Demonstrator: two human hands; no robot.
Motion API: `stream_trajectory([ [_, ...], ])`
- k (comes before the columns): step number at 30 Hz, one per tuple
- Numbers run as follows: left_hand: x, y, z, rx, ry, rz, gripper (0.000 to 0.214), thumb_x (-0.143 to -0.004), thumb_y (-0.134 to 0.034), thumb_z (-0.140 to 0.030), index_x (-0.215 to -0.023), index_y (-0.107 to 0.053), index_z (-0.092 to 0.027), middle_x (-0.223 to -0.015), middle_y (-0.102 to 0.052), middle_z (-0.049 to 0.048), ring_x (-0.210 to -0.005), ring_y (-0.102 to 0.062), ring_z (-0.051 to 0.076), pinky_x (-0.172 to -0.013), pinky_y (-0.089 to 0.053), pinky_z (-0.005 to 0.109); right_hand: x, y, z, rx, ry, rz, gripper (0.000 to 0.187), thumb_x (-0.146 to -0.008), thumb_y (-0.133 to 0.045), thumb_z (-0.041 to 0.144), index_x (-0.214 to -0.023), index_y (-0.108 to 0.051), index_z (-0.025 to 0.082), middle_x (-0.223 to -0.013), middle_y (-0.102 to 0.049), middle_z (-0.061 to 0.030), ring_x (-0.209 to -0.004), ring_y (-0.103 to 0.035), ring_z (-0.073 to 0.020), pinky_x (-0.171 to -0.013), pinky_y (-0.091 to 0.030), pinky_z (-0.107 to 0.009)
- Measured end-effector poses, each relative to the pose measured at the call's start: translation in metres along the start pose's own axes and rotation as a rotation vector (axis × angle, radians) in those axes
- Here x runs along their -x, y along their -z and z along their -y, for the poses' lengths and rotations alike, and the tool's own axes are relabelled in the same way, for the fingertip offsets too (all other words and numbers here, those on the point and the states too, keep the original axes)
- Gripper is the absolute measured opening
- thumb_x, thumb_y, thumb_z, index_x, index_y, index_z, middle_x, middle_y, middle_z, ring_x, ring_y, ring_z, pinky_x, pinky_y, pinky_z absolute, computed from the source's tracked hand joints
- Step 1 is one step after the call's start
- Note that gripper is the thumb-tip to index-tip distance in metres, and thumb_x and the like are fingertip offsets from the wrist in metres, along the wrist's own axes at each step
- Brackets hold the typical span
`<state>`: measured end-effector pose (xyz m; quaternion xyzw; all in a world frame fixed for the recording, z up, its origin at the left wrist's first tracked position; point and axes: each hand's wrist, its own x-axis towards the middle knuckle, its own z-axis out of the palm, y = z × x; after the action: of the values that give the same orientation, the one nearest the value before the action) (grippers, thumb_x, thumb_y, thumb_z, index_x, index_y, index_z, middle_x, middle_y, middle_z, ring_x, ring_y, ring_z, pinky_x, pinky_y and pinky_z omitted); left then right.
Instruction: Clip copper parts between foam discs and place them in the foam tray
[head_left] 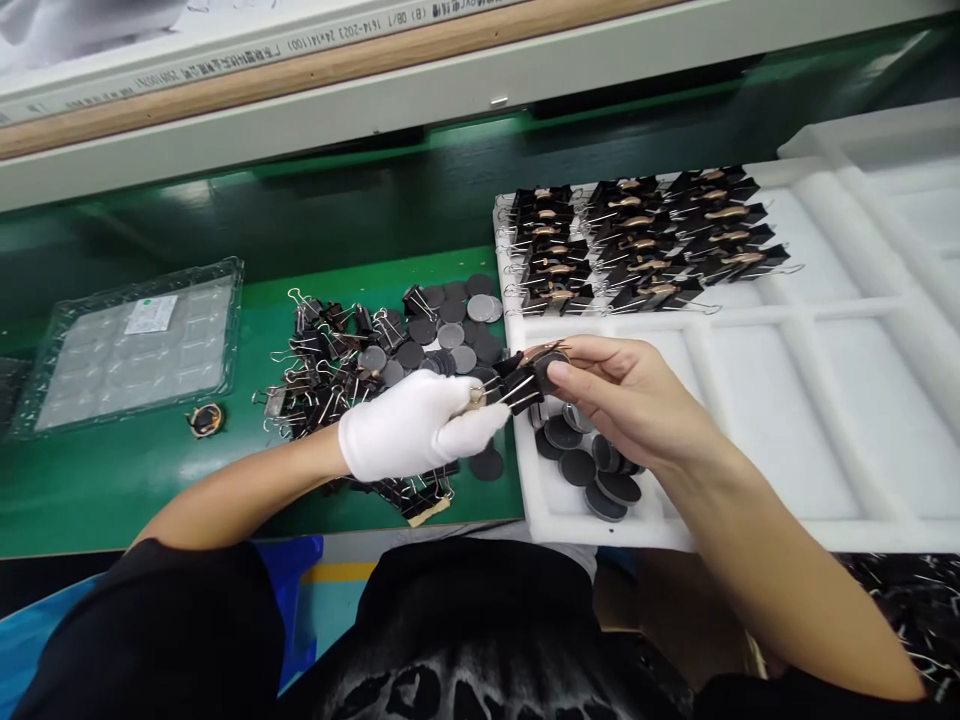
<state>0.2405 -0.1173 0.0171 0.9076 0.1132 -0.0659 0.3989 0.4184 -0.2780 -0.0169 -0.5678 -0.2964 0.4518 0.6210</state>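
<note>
My left hand (416, 425), in a white glove, is closed on the wire handles of a black binder clip (525, 380). My bare right hand (622, 395) pinches a dark round disc (553, 362) at the clip's jaws, above the front left compartment of a white foam tray (787, 440). Several loose dark discs (592, 465) lie in that compartment under my right hand. A pile of loose binder clips (330, 360) and grey and black discs (457, 325) lies on the green mat (112, 480) just behind my left hand.
Rows of clips with discs clamped in them (637, 240) fill the tray's back left compartment. A clear plastic blister tray (135, 345) lies at the left, with a small round part (205, 419) in front of it. More clips (907, 600) lie at the lower right.
</note>
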Motion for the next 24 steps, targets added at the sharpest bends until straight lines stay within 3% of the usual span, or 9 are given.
stream_trajectory([
  [4, -0.003, 0.007, -0.002, -0.038, 0.034, 0.032, 0.046, -0.1, -0.047, -0.054, -0.069, -0.04, -0.022, -0.057, -0.041, -0.0065, -0.051, -0.036, 0.01, -0.055, -0.031, 0.028, 0.0, -0.003, -0.003, -0.044, 0.003, -0.04, 0.03, -0.081, -0.089, 0.046, -0.1, -0.082, 0.023, -0.101, -0.08, -0.0057, -0.097, -0.074, -0.0207, -0.094, -0.062, -0.035],
  [7, -0.005, 0.03, -0.002, -0.155, -0.022, 0.173, 0.049, -0.103, -0.038, -0.06, -0.077, -0.054, -0.021, -0.063, -0.053, -0.0025, -0.055, -0.046, 0.013, -0.059, -0.036, 0.029, -0.003, -0.005, -0.004, -0.103, -0.022, -0.061, 0.032, -0.082, -0.087, 0.049, -0.099, -0.079, 0.023, -0.103, -0.078, -0.0058, -0.098, -0.074, -0.0208, -0.09, -0.063, -0.036],
  [9, -0.01, 0.051, 0.004, -0.256, -0.015, 0.14, 0.056, -0.105, -0.028, -0.061, -0.088, -0.064, -0.021, -0.072, -0.063, 0.002, -0.063, -0.055, 0.016, -0.066, -0.041, 0.031, -0.005, -0.006, -0.003, -0.185, -0.046, -0.073, 0.033, -0.081, -0.087, 0.051, -0.096, -0.076, 0.024, -0.101, -0.077, -0.004, -0.092, -0.073, -0.0194, -0.086, -0.063, -0.035],
  [13, -0.036, 0.079, 0.031, -0.648, 0.371, -0.225, 0.069, -0.099, -0.029, -0.074, -0.093, -0.07, -0.019, -0.077, -0.067, 0.0103, -0.076, -0.064, 0.026, -0.073, -0.044, 0.037, -0.009, -0.005, 0.0, -0.329, -0.065, -0.151, 0.039, -0.076, -0.089, 0.057, -0.087, -0.068, 0.026, -0.089, -0.069, 0.0003, -0.08, -0.067, -0.0164, -0.074, -0.063, -0.031],
  [16, -0.058, 0.082, 0.055, -0.807, 0.527, -0.144, 0.068, -0.095, -0.036, -0.075, -0.092, -0.073, -0.018, -0.093, -0.071, 0.0169, -0.092, -0.068, 0.035, -0.081, -0.047, 0.042, -0.011, -0.003, 0.001, -0.407, -0.083, -0.194, 0.046, -0.072, -0.091, 0.061, -0.082, -0.065, 0.025, -0.084, -0.063, 0.0022, -0.073, -0.062, -0.0126, -0.069, -0.06, -0.026],
  [19, -0.065, 0.078, 0.065, -0.853, 0.475, -0.107, 0.052, -0.094, -0.044, -0.062, -0.092, -0.074, -0.019, -0.112, -0.069, 0.0183, -0.108, -0.065, 0.04, -0.092, -0.045, 0.049, -0.011, -0.004, 0.0, -0.438, -0.073, -0.204, 0.047, -0.069, -0.094, 0.06, -0.082, -0.067, 0.023, -0.083, -0.062, 0.0023, -0.073, -0.06, -0.0112, -0.068, -0.058, -0.023],
  [22, -0.051, 0.077, 0.054, -0.868, 0.376, -0.287, 0.043, -0.096, -0.046, -0.054, -0.089, -0.07, -0.019, -0.111, -0.068, 0.0158, -0.105, -0.063, 0.036, -0.091, -0.043, 0.048, -0.01, -0.006, -0.004, -0.388, -0.045, -0.191, 0.035, -0.078, -0.089, 0.055, -0.088, -0.073, 0.025, -0.091, -0.068, -0.0003, -0.081, -0.064, -0.0142, -0.07, -0.057, -0.025],
  [24, -0.036, 0.078, 0.036, -0.834, 0.251, -0.332, 0.039, -0.096, -0.047, -0.051, -0.086, -0.067, -0.019, -0.103, -0.067, 0.0124, -0.096, -0.063, 0.03, -0.087, -0.043, 0.042, -0.008, -0.006, -0.007, -0.283, -0.016, -0.15, 0.027, -0.086, -0.082, 0.051, -0.098, -0.077, 0.027, -0.105, -0.072, -0.0029, -0.092, -0.067, -0.0177, -0.076, -0.058, -0.028],
])
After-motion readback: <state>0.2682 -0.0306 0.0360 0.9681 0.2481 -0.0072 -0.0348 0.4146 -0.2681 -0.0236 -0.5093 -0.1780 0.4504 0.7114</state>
